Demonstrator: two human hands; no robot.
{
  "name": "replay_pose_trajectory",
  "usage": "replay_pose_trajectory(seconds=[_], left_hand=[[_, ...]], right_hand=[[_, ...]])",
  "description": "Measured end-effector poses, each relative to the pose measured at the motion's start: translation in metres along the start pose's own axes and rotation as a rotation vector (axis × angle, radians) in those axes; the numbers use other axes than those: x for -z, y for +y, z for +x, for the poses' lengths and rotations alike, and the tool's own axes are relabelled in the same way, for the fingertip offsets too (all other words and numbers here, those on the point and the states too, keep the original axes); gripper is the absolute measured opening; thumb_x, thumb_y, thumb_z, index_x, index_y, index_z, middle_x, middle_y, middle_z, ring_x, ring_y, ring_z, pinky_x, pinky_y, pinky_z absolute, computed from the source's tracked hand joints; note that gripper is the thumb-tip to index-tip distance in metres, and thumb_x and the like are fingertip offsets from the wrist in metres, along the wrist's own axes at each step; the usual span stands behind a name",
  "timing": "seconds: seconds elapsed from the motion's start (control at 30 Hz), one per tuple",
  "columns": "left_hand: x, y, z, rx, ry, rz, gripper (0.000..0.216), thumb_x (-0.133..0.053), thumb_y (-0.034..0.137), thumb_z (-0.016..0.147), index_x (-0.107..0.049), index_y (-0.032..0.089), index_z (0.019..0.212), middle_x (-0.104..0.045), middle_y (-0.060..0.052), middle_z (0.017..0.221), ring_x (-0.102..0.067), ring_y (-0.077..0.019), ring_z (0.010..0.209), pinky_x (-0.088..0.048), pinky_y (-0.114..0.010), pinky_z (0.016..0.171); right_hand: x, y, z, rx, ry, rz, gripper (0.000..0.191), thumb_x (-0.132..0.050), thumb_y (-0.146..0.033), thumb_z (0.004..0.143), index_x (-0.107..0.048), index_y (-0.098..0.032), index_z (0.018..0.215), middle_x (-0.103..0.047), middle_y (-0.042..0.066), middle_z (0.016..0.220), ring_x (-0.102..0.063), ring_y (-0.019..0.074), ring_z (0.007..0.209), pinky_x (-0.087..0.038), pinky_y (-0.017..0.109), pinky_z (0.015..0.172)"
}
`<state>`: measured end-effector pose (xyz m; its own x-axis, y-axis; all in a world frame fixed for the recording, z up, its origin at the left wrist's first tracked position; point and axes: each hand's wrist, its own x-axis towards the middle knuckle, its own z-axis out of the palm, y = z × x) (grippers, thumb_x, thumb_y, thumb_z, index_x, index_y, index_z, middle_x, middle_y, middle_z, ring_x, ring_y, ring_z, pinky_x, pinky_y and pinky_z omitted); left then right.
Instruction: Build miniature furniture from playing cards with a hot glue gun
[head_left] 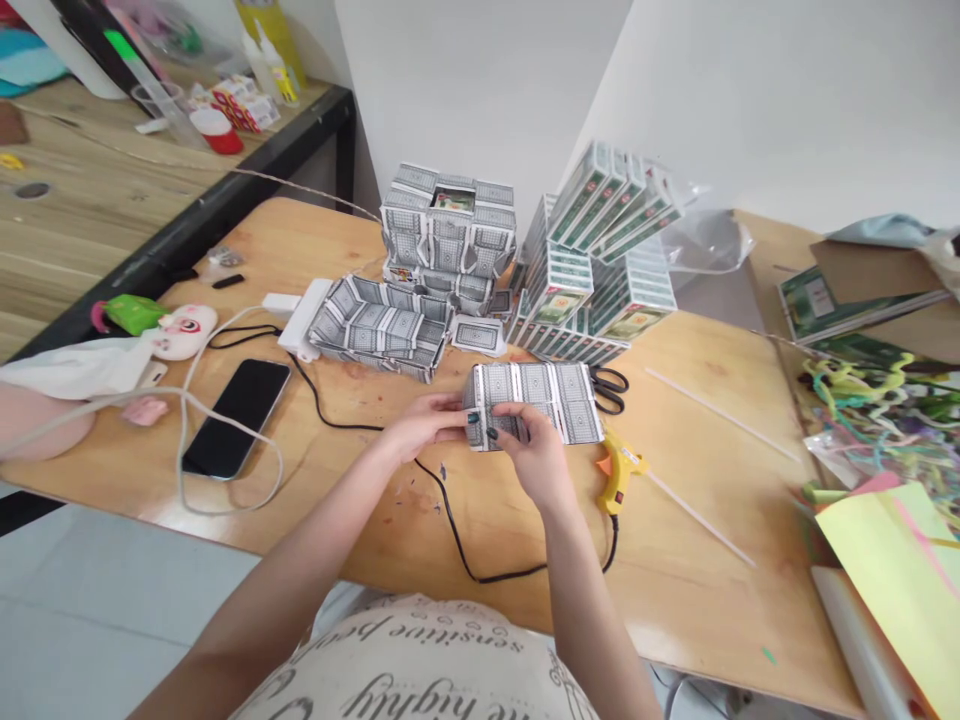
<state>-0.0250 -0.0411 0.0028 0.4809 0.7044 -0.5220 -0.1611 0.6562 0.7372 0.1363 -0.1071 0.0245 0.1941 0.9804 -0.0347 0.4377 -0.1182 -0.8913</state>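
Observation:
A box-like piece covered in grey-backed playing cards (536,390) lies on the table in front of me. My left hand (429,425) grips its left end, fingers pressed against the side. With thumb and fingers closed on the near left part of its top, my right hand (534,455) holds the same piece. To its right lies a yellow hot glue gun (619,475) with a glue stick in its back end. Black-handled scissors (611,390) stick out from behind the piece. Beyond it is a small stack of loose playing cards (478,335).
Behind stand an open playing-card tray (375,325), a taller playing-card structure (450,225) and stacked green card packs (600,270). A phone (238,418), white cable (182,440) and power strip (306,318) lie left. A loose glue stick (720,412) lies right; a black cord (450,510) crosses the front.

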Motion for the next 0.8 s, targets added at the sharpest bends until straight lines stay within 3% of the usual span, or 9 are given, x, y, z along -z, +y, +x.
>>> replay_pose_trajectory(seconds=[0.3,0.53,0.8], left_hand=[[0.0011,-0.0001,0.0001,-0.001,-0.019,0.002,0.038,-0.077,0.017,0.063,-0.066,0.013,0.099,-0.068,-0.009,0.105,-0.066,-0.0199,0.087,-0.053,-0.037,0.086],[0.0009,-0.0003,0.0005,0.002,-0.022,0.008,0.035,-0.076,0.017,0.064,-0.066,0.014,0.097,-0.068,-0.009,0.103,-0.066,-0.0202,0.088,-0.052,-0.038,0.087],[0.0023,0.0019,-0.0038,0.004,-0.079,-0.012,0.040,-0.076,0.018,0.064,-0.064,0.014,0.102,-0.066,-0.009,0.108,-0.064,-0.0205,0.095,-0.048,-0.039,0.092]], right_hand=[[-0.0092,-0.0074,-0.0030,0.007,0.085,-0.111,0.028,-0.053,-0.009,0.062,-0.056,-0.022,0.086,-0.059,0.004,0.092,-0.047,0.0241,0.096,-0.038,0.042,0.086],[0.0003,-0.0089,0.0013,0.050,-0.025,-0.062,0.028,-0.053,-0.011,0.065,-0.057,-0.023,0.090,-0.063,0.001,0.092,-0.049,0.0225,0.094,-0.037,0.040,0.087],[-0.0055,-0.0072,0.0017,0.040,0.041,-0.098,0.027,-0.053,-0.010,0.063,-0.057,-0.023,0.087,-0.063,0.003,0.088,-0.049,0.0236,0.092,-0.039,0.042,0.084]])
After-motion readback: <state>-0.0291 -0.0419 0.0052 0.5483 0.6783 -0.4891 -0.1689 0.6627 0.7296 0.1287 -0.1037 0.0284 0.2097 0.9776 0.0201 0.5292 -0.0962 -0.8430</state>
